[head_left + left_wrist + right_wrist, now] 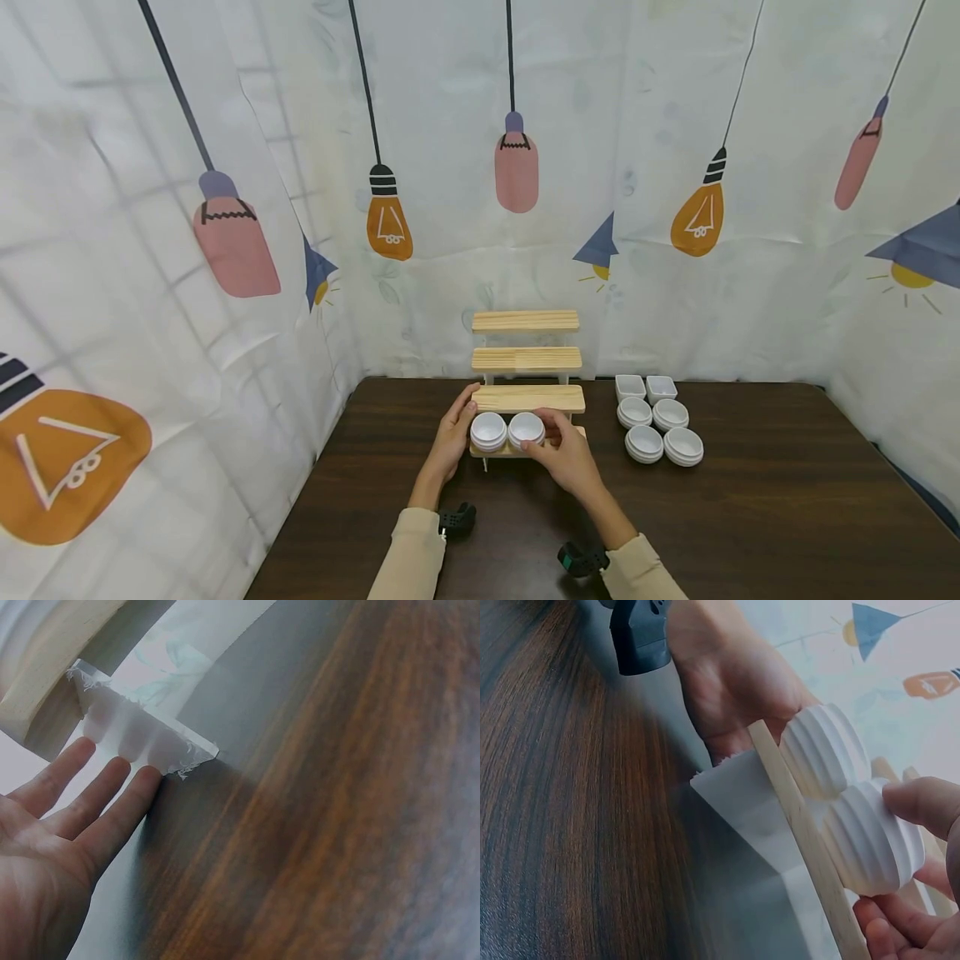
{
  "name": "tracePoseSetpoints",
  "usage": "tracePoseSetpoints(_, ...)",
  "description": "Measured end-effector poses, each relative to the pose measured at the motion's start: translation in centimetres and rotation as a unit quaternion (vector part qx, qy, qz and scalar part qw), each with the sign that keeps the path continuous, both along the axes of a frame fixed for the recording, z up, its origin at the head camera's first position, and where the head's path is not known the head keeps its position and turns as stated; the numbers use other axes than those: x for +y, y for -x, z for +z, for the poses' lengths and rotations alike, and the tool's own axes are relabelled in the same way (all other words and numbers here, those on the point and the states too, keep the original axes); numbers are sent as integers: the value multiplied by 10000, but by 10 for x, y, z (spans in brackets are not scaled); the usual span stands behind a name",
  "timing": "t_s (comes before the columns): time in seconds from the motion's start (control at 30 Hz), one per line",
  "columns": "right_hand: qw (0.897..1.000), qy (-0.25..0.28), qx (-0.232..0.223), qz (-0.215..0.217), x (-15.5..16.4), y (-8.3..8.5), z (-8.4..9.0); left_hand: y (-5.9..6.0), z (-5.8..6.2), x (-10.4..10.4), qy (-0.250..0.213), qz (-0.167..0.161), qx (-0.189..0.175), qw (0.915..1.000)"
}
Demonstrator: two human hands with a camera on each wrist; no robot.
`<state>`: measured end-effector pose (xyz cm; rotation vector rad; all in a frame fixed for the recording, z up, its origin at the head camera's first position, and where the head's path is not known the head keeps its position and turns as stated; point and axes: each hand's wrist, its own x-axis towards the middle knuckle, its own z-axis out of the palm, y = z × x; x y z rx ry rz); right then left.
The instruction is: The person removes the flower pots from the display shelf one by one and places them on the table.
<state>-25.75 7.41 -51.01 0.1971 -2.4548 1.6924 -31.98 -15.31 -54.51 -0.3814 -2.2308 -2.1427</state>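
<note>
A tiered stand with light wooden shelves (525,360) and white side panels (142,720) stands at the back of the table. Two small white ribbed bowls (488,431) sit side by side on its lowest shelf (799,817). My left hand (448,442) is at the stand's left side, its extended fingers touching the white side panel in the left wrist view. With thumb and fingers, my right hand (567,461) pinches the right-hand bowl (874,838), which touches its neighbour.
Right of the stand, several white dishes are grouped on the dark wooden table (780,500): two square ones (630,388) at the back and round bowls (644,444) in front. A printed curtain (450,283) hangs behind the table.
</note>
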Motion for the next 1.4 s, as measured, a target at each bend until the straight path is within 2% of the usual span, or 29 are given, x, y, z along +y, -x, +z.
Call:
tracePoseSetpoints(0.33,10000,44,-25,32,4,0,-2,0,-1,1,28,34,17,10000)
tracePoseSetpoints(0.77,9985,492,-33,227,18,-1,5,1,0,1,-97,-16,41,9999)
tracePoseSetpoints(1.07,9985,524,120,91,27,-3,12,1,0,1,-85,-30,23,10000)
tracePoseSetpoints(1.4,9970,766,28,71,36,-1,16,-1,2,1,-60,-73,38,9999)
